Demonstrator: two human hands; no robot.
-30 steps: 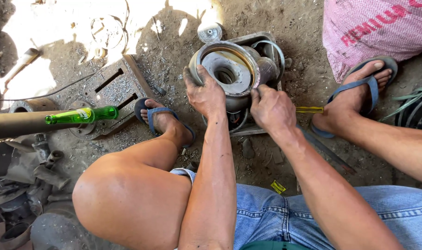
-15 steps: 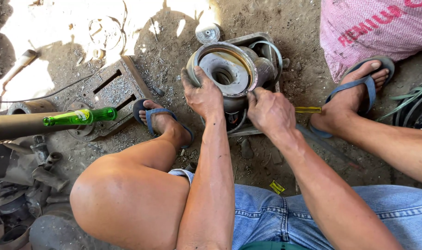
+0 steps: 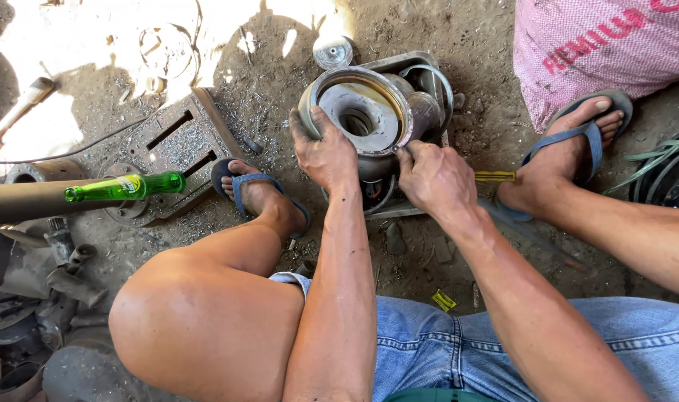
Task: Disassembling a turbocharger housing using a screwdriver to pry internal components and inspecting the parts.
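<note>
A round metal hub (image 3: 362, 112) with a hole in its middle stands tilted on a dark metal tray (image 3: 421, 67) on the dirt ground. My left hand (image 3: 326, 152) grips the hub's near left rim. My right hand (image 3: 434, 179) holds its lower right side, fingers curled against the metal. A small shiny round cap (image 3: 332, 50) lies just beyond the hub. My two feet in blue sandals (image 3: 254, 186) (image 3: 577, 138) rest on either side of it.
A green glass bottle (image 3: 127, 186) lies across a rusty pipe (image 3: 27, 201) at the left. A slotted metal plate (image 3: 168, 141) sits beside my left foot. Greasy machine parts (image 3: 34, 298) pile at lower left. A pink woven sack (image 3: 607, 45) stands at upper right.
The hub has turned and tipped a little between my hands. Both hands have shifted slightly on its rim.
</note>
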